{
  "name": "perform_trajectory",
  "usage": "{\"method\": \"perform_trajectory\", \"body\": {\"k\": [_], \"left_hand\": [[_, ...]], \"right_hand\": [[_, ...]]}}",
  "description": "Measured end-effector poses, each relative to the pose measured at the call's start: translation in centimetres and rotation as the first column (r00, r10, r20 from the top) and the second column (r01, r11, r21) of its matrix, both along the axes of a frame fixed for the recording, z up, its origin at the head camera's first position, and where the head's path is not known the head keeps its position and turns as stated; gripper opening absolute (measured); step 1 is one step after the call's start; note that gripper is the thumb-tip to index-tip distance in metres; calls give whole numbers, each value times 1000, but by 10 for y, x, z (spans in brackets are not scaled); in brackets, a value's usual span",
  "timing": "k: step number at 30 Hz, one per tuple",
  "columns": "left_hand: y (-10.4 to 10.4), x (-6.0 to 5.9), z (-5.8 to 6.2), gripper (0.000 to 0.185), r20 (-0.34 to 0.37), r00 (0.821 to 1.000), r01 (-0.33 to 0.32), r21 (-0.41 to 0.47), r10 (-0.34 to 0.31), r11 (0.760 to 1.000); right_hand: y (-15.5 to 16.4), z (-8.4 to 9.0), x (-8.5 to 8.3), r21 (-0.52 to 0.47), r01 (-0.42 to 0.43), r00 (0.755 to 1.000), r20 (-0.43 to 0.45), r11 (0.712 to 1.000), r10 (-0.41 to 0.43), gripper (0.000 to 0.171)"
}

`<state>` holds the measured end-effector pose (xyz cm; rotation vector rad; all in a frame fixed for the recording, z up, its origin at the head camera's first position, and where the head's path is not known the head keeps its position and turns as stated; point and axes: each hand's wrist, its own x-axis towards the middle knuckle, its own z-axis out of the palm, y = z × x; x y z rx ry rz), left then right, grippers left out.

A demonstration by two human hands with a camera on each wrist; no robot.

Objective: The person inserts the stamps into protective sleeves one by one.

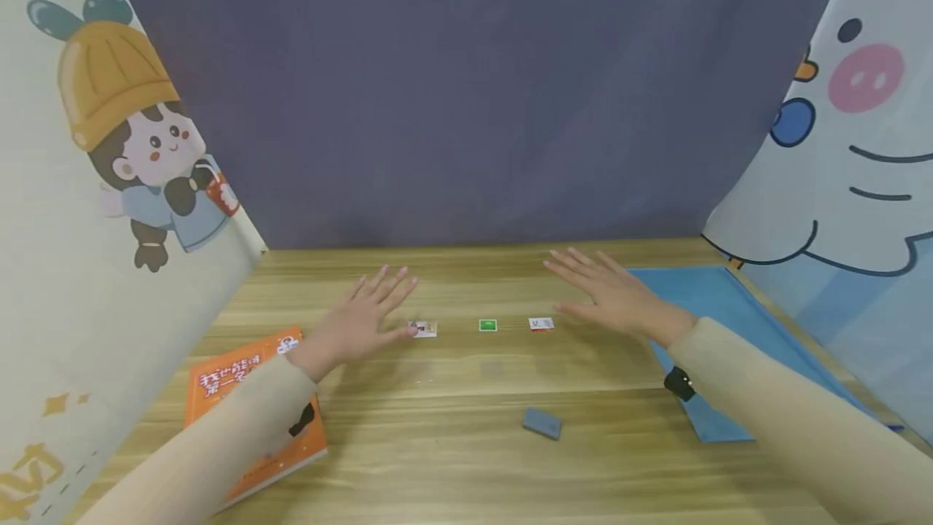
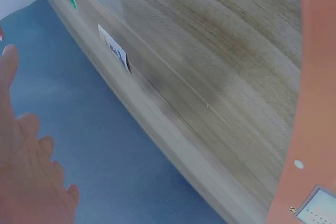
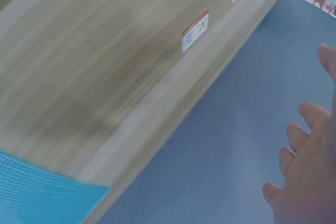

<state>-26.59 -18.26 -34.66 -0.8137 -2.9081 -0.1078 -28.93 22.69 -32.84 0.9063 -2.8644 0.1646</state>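
Both hands hover over the wooden table with fingers spread and nothing in them. The left hand [image 1: 360, 318] is nearest a small picture sticker [image 1: 425, 329], its thumb overlapping that piece in the head view. Between the hands lies a small green sticker [image 1: 487, 325] with a white border. A white sticker with a red edge [image 1: 541, 324] lies just left of the right hand [image 1: 612, 298]. In the left wrist view the picture sticker [image 2: 114, 48] shows flat near the table's far edge. The right wrist view shows the red-edged sticker [image 3: 195, 31] apart from the fingers.
A grey-blue rectangular block [image 1: 542, 423] sits nearer the front. An orange book [image 1: 291, 444] lies under the left forearm. At the right, a blue mesh folder [image 1: 692, 290] lies partly beneath the right arm. A dark curtain [image 1: 474, 104] hangs behind the table.
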Motion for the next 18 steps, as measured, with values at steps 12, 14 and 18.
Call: {"method": "perform_trajectory", "body": {"k": [12, 14, 18], "left_hand": [[-2, 3, -2, 98, 167, 986, -43, 203, 9, 978], [-3, 5, -5, 97, 210, 977, -85, 252, 31, 964], [-1, 11, -10, 87, 282, 954, -191, 326, 98, 926]], "right_hand": [[-35, 12, -14, -85, -81, 993, 82, 993, 88, 80], [-45, 11, -17, -140, -92, 987, 115, 986, 108, 78], [-64, 9, -22, -233, -92, 974, 179, 968, 136, 73]]}}
